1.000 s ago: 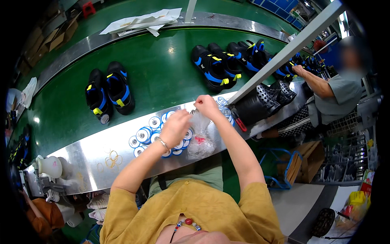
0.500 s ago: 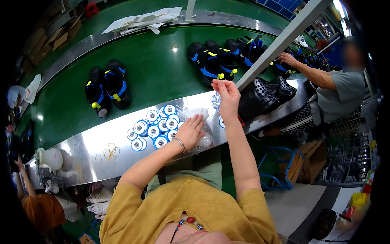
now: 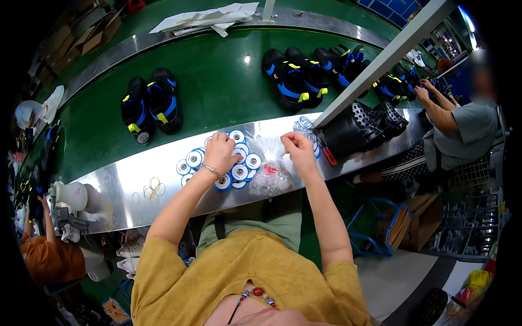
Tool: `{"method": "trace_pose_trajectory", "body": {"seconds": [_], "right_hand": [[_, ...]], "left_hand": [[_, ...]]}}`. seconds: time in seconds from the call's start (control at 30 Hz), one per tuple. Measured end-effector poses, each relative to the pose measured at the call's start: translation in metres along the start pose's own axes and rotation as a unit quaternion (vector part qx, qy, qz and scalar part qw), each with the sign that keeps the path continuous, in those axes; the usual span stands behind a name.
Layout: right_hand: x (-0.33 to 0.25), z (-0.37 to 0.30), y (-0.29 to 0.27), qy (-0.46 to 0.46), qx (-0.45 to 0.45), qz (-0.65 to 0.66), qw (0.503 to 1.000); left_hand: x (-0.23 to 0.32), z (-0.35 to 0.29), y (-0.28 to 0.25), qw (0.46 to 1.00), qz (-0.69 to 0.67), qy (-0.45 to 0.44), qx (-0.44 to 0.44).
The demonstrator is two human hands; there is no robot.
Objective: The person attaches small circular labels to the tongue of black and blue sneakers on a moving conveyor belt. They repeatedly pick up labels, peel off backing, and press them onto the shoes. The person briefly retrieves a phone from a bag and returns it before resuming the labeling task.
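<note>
My left hand (image 3: 219,156) is over a pile of round white tags (image 3: 194,158) with blue rims and dark centres. Its thumb stands apart from the bent fingers and rests against a tag; the fingertips are partly hidden. Just right of the pile lies a clear plastic bag (image 3: 272,176) showing a small red print. Above the bag's right side, my right hand (image 3: 299,152) has thumb and forefinger pinched together. Whatever may be between them is too small to make out.
Pairs of black-and-blue shoes (image 3: 152,106) stand on the green belt (image 3: 217,81). Yellowish rings (image 3: 154,187) lie on the metal ledge (image 3: 125,201). At right are red-handled cutters (image 3: 328,155), blue-rimmed rings (image 3: 304,124), black boots (image 3: 359,127), a slanted post (image 3: 380,65) and a co-worker (image 3: 467,130).
My left hand has gone from lying flat on the plastic bag to the tags on its left. My right hand has come down beside the bag, still pinched. The co-worker's hands moved away.
</note>
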State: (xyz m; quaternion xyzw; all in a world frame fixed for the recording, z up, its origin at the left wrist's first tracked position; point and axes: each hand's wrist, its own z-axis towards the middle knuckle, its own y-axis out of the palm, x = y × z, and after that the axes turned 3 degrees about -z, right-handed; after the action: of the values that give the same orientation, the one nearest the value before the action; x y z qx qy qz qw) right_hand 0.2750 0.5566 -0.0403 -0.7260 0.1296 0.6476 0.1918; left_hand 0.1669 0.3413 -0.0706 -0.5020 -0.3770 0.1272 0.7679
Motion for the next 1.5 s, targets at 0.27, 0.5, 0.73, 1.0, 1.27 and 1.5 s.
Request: {"method": "trace_pose_trajectory", "body": {"seconds": [0.27,0.5,0.73,1.0,1.27,1.5], "right_hand": [[0.0,0.002,0.012,-0.041,-0.042,-0.075,0.995],[-0.004,-0.007,0.047,-0.046,-0.068,-0.213,0.974],[-0.005,0.003,0.067,-0.169,-0.033,-0.316,0.933],[-0.012,0.006,0.07,-0.229,-0.01,-0.393,0.89],[-0.012,0.008,0.063,-0.236,-0.016,-0.428,0.872],[-0.012,0.012,0.059,-0.235,-0.012,-0.425,0.874]], "left_hand": [[0.001,0.003,0.005,0.997,-0.059,-0.045,-0.022],[0.003,0.005,-0.002,0.937,-0.313,-0.153,-0.026],[0.0,0.006,0.009,0.866,-0.472,-0.164,0.022],[0.012,0.01,0.006,0.9,-0.41,-0.131,0.065],[0.03,0.015,-0.004,0.94,-0.314,-0.07,0.116],[0.032,0.02,0.002,0.957,-0.256,-0.008,0.139]]}}
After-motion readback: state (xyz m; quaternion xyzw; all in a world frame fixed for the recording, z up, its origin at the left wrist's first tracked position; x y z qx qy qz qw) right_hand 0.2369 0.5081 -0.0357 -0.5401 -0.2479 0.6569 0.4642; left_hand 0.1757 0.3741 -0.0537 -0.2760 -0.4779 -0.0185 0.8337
